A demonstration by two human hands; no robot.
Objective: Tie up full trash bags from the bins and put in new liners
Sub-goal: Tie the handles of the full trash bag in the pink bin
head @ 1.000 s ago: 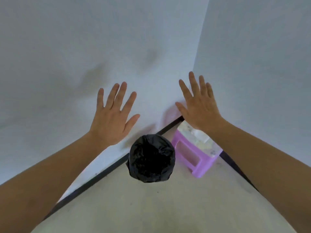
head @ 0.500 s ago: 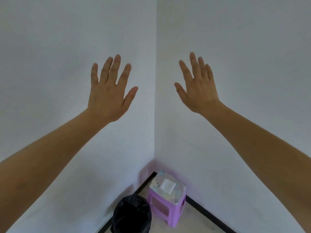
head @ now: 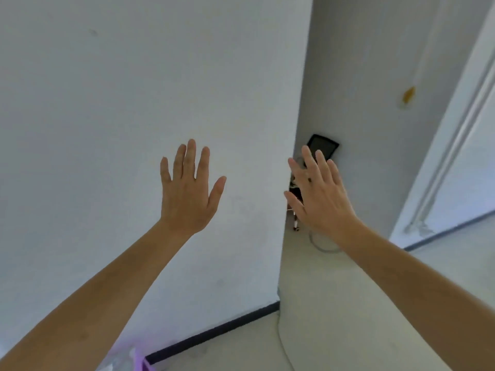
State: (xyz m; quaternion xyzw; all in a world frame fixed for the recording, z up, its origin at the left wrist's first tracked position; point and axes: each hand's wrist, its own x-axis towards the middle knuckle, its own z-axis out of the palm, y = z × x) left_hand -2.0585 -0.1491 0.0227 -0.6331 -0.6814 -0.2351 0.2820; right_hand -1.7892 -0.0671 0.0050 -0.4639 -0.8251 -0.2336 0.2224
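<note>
My left hand (head: 187, 191) is raised in front of a white wall, palm away from me, fingers spread, holding nothing. My right hand (head: 318, 194) is raised beside it at about the same height, also spread and empty, in front of a wall's outer corner. No bin and no trash bag are in view. Only a corner of the purple stool (head: 140, 364) shows at the bottom edge, below my left forearm.
A white wall (head: 134, 103) fills the left, ending in an outer corner with a dark baseboard (head: 214, 333). Past the corner stands a black office chair (head: 321, 145), partly behind my right hand. A white door frame (head: 455, 156) rises at the right. Pale floor (head: 334, 303) runs between.
The view has swung right, away from the corner: the black-lined bin has left the frame and the purple stool is almost gone. Both hands stay raised, spread and empty.
</note>
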